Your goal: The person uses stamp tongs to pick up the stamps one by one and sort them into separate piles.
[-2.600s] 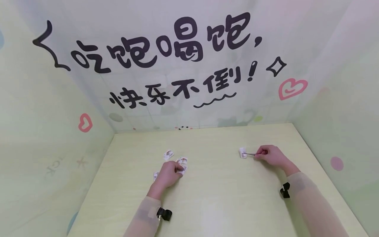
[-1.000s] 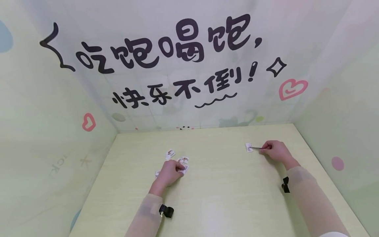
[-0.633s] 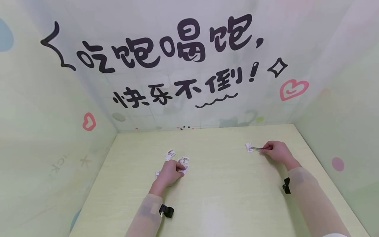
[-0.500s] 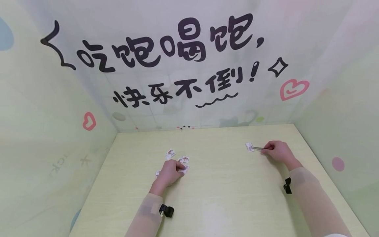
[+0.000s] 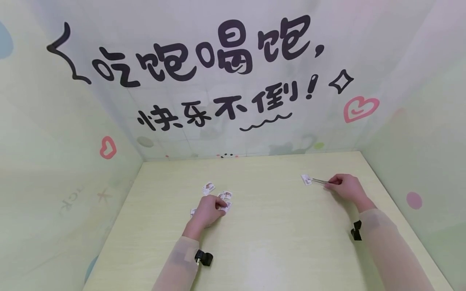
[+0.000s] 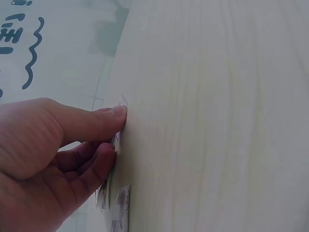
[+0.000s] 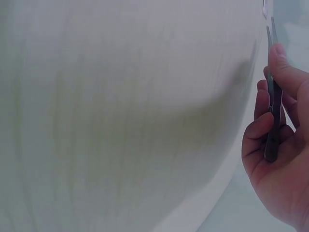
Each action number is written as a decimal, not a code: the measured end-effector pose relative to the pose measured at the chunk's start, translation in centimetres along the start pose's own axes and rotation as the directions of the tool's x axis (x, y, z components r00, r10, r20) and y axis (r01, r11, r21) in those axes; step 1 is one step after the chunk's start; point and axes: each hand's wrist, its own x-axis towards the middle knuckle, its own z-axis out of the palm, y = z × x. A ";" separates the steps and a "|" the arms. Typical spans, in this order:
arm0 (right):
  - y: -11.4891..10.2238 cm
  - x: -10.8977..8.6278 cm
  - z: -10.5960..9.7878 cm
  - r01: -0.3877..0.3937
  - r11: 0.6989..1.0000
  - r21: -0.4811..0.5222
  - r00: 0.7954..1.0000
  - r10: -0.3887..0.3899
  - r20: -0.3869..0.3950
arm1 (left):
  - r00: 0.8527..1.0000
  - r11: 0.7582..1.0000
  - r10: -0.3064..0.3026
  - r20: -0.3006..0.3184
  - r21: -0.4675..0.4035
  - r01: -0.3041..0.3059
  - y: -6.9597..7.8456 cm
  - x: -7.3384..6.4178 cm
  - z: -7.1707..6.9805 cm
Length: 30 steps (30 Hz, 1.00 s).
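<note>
In the head view my left hand (image 5: 207, 211) is over a loose group of small white printed cards (image 5: 226, 195). Its thumb and forefinger pinch one card (image 6: 119, 135) at the edge, seen in the left wrist view; the hand hides part of the group. On the right side of the table, my right hand (image 5: 347, 186) holds metal tweezers (image 7: 272, 116) between thumb and fingers. The tweezers' tips are spread slightly and point left at a single small card (image 5: 306, 180) lying flat, with the tips right at its edge.
A pale wooden table (image 5: 262, 242) lies under both hands. Another card (image 5: 208, 187) lies behind the group, and one more (image 5: 192, 211) shows left of the left hand. A printed cloth wall (image 5: 204, 141) closes off the back and both sides.
The tweezers carried the single card a little back and right, then their tips parted and drew back right, leaving it on the table. My left hand has stayed in place at its cards.
</note>
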 end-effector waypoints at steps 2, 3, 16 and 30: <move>-0.2 -0.1 0.2 -0.002 1.000 0.014 1.000 0.003 -0.019 | 1.000 1.000 0.005 0.000 0.004 -0.005 0.0 0.0 0.0; -0.4 -0.1 0.3 -0.006 1.000 0.024 1.000 0.006 -0.028 | 1.000 1.000 0.007 0.001 0.007 -0.007 0.0 -0.1 0.0; -6.4 -0.1 5.5 0.066 0.991 0.118 0.998 -0.068 0.014 | 1.000 1.000 0.006 -0.002 0.010 -0.006 0.5 -0.3 0.1; -15.7 0.5 14.4 0.176 0.968 0.178 0.958 -0.210 0.196 | 1.000 1.000 0.007 -0.014 -0.004 -0.007 0.3 -0.5 0.1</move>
